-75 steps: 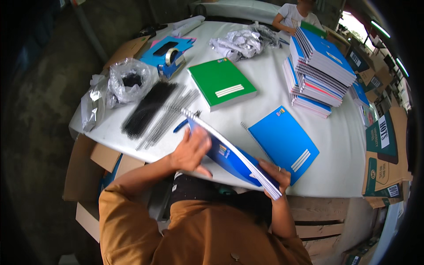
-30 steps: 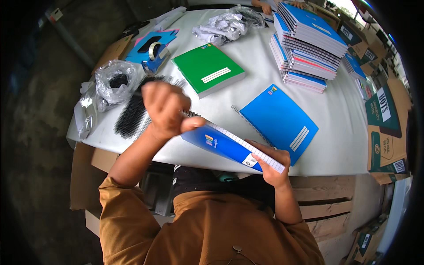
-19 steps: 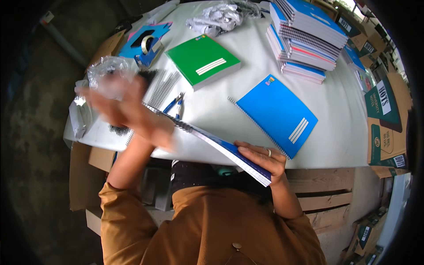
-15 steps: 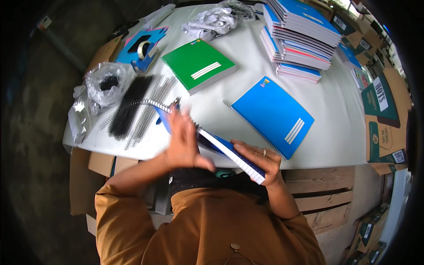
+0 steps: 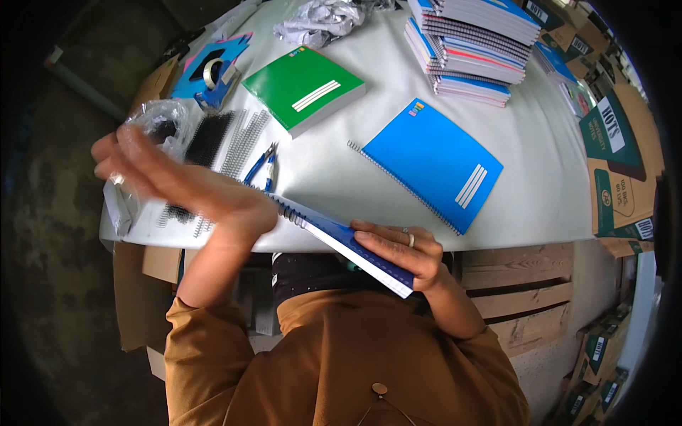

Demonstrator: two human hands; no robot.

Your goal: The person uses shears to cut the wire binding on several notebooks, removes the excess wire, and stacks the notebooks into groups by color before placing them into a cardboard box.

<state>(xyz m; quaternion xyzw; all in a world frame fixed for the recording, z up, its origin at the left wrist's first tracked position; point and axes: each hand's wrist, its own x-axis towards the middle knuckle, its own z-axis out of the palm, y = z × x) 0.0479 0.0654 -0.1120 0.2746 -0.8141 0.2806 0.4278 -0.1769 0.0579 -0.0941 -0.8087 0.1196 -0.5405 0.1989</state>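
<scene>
My right hand [image 5: 408, 252] grips a blue-covered notebook [image 5: 355, 254], held tilted at the table's near edge with its page edge toward me. A dark spiral coil [image 5: 291, 214] runs through the holes at its left end. My left hand [image 5: 177, 177] is stretched out flat, blurred by motion, with its heel by the coil; whether it touches the coil I cannot tell. Blue-handled pliers [image 5: 259, 165] and a small blue-and-white tool [image 5: 271, 174] lie just beyond the left wrist. A bound blue notebook [image 5: 437, 167] lies flat to the right.
A thick green notebook [image 5: 305, 89] lies farther back. Loose black coils [image 5: 209, 138] and clear plastic wrap [image 5: 160, 117] are at the left, near a blue tape dispenser [image 5: 217, 86]. Stacked notebooks [image 5: 472, 53] rise at the back right. Cardboard boxes [image 5: 618, 156] stand on the right.
My left hand has swept left and away from me, from over the notebook's coil to above the loose coils. The long free coil end seen before is now mostly hidden.
</scene>
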